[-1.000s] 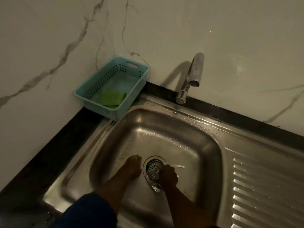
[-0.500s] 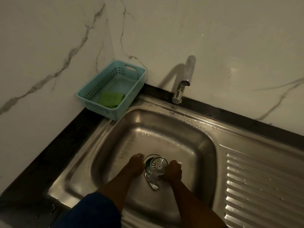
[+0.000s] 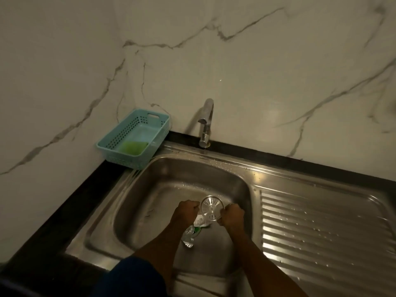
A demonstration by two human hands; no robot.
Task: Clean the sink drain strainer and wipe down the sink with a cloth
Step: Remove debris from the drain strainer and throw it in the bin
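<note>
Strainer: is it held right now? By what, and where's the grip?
Yes. Both hands hold the drain strainer by its round rim: the left hand grips one edge and the right hand grips the opposite edge.

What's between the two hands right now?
In the head view, the round metal drain strainer: the left hand grips one edge, the right hand the other. A crumpled plastic wrapper shows just beneath it.

Domestic kitchen, wash-up corner. Evidence: pressed stainless-steel sink basin (image 3: 162, 189) with integral ribbed draining board (image 3: 321, 228), chrome tap (image 3: 206, 123) behind it, set in a black stone table (image 3: 70, 211). White grey-veined marble-look wall panels (image 3: 257, 61). Pale teal perforated plastic basket (image 3: 126, 162) holding a green scouring sponge (image 3: 132, 147).
</note>
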